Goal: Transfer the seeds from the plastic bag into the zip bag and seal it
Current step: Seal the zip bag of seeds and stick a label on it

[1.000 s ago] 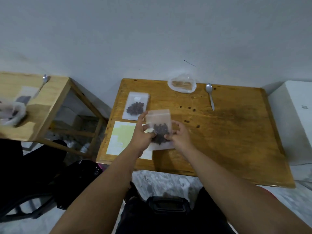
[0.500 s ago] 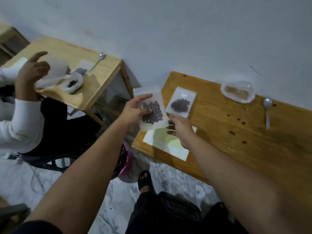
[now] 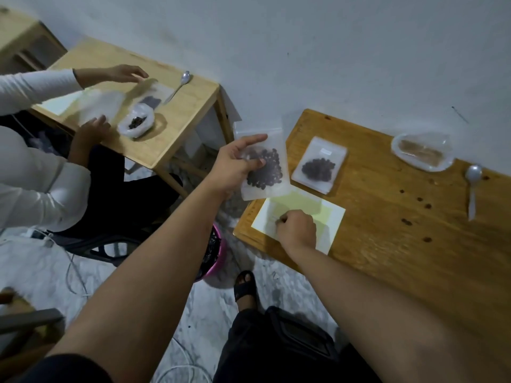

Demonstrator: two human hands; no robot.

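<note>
The left hand [image 3: 235, 164] grips the clear plastic zip bag [image 3: 272, 186] by its left side, thumb across the front over the dark seeds [image 3: 269, 172] and fingers [image 3: 253, 139] spread behind the far edge. The bag hangs in the air just off the left end of the wooden bench [image 3: 414, 244], over the gap beside it. Its long axis runs near to far with a slight lean, the zip strip at the far end (whether the strip is pressed closed is too blurred to tell).

The right hand [image 3: 297, 226] lies near and to the right of the bag, apart from it, knuckles up on the pale yellow and white paper sheet [image 3: 329, 214]. Its fingers are curled down onto the sheet, and I cannot tell if they pinch anything. So the left hand alone has the bag, and any set-down would go rightward, towards the second flat clear bag of seeds [image 3: 319, 164] lying on the bench. The crumpled clear plastic bag [image 3: 423, 152] and the white plastic spoon [image 3: 472, 186] sit far right, well apart.

Half a second ago the right hand was up at the bag's near edge. It has since dropped to the sheet.
</note>
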